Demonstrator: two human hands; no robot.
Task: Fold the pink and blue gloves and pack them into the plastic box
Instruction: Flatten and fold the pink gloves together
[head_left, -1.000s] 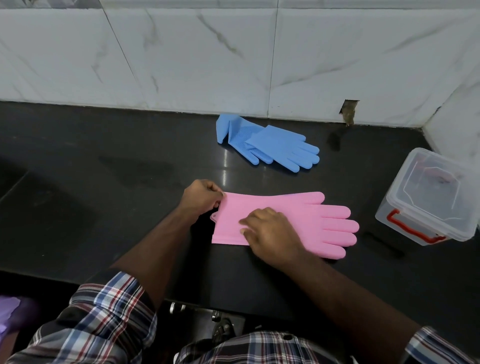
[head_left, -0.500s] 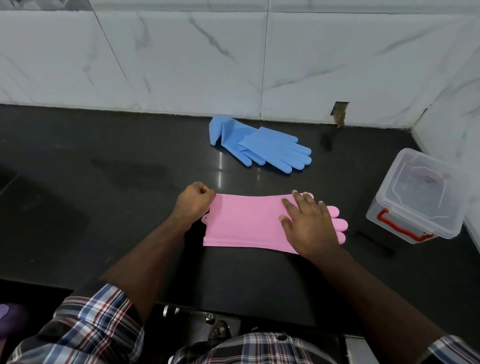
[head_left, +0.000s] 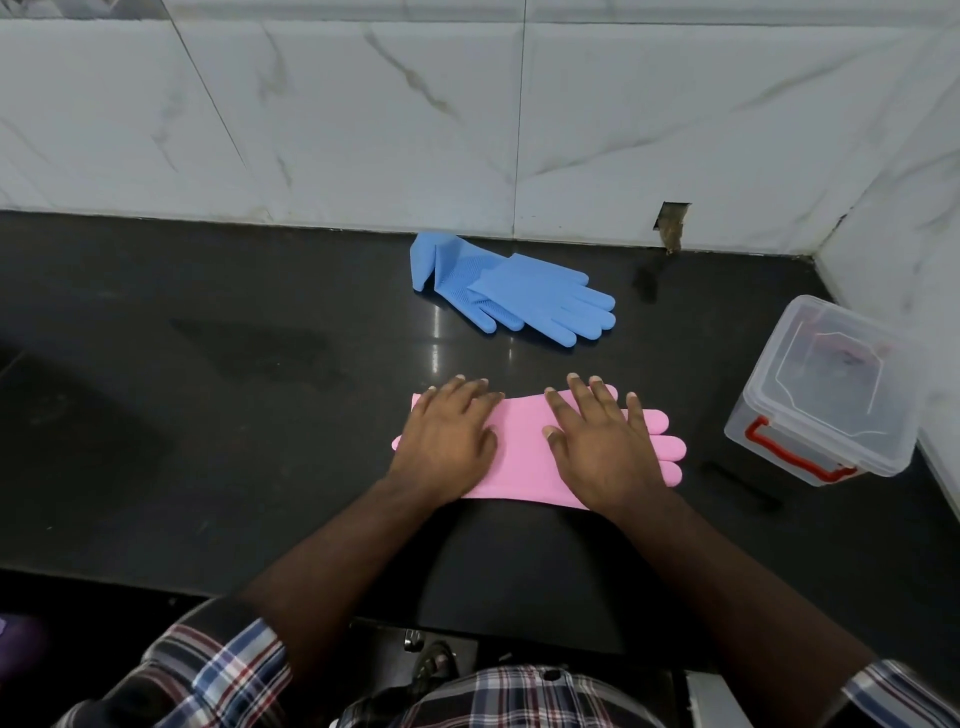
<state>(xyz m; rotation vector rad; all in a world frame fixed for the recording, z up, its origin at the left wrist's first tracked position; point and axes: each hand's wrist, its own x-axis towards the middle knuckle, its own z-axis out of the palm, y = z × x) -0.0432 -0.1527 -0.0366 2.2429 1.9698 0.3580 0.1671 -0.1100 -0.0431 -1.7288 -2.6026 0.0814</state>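
Pink gloves (head_left: 519, 447) flat, both hands pressing

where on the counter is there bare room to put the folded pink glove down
Bare black countertop stretches left of the left hand and the blue gloves. A narrower strip lies between blue gloves and pink glove. It is tighter on the right, between the pink fingertips and the lidded plastic box.

Two blue gloves (head_left: 519, 293) (overlapping), one pink glove (head_left: 522, 447) visible, one plastic box (head_left: 826, 389), two hands (head_left: 447, 441) (head_left: 602, 447)
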